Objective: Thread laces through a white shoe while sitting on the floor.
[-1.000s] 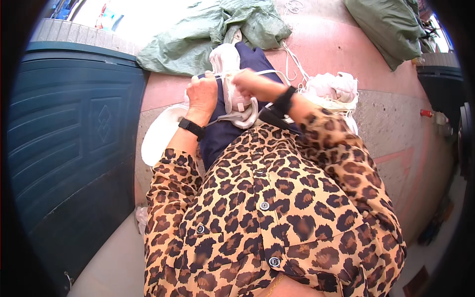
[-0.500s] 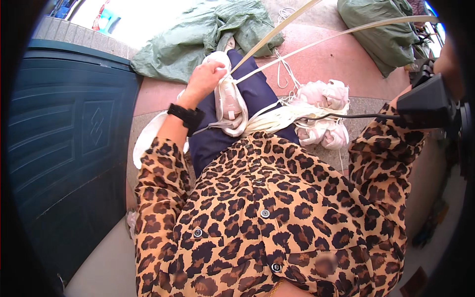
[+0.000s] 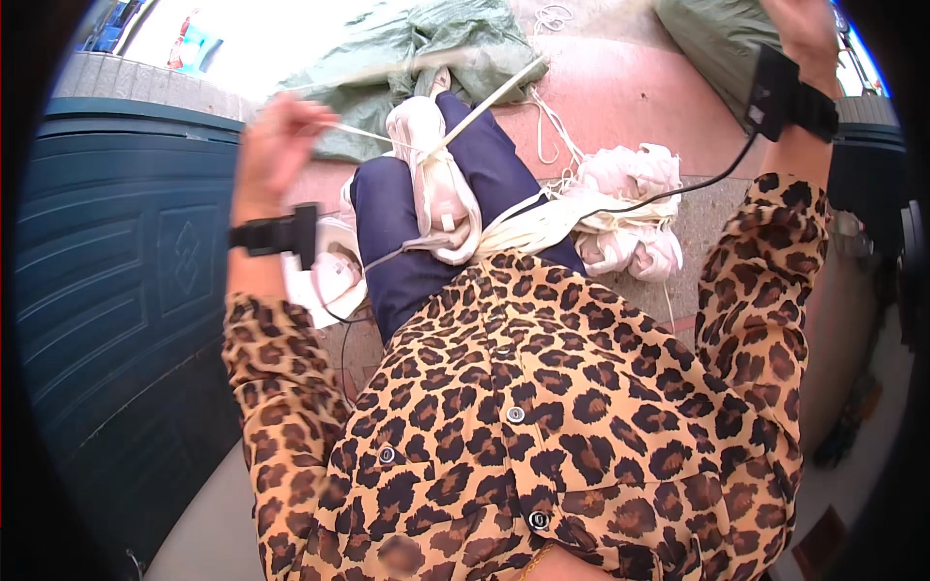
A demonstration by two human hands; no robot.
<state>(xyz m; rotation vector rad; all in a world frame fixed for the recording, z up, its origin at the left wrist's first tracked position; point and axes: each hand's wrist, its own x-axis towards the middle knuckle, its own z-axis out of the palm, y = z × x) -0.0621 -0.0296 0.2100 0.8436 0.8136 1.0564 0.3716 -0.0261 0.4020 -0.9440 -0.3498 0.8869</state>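
A pale pink-and-white sneaker (image 3: 448, 198) lies on my lap, between my thighs in dark blue trousers. Off to its left, my left hand (image 3: 276, 140) is raised and slightly blurred, its fingers closed on a cream shoelace (image 3: 363, 132) that runs taut to the shoe. Another flat lace length (image 3: 494, 97) slants up and right from the sneaker, fading into a blurred streak. My right hand (image 3: 804, 29) is high at the upper right edge; its fingers are cut off, so its hold is hidden. A bundle of loose cream shoelaces (image 3: 528, 225) rests across my right thigh.
More pale pink shoes (image 3: 630, 174) are heaped right of my legs, and another shoe (image 3: 334, 276) lies at the left. Green sheeting (image 3: 465, 39) spreads beyond my feet, with a green sack (image 3: 712, 58) at the far right. A dark blue panelled door (image 3: 126, 252) stands left. Black cables trail from both wristbands.
My left hand has moved from the sneaker outward to the left, drawing a lace with it. My right hand has risen at the upper right. The long laces stretched rightward have shifted and blurred.
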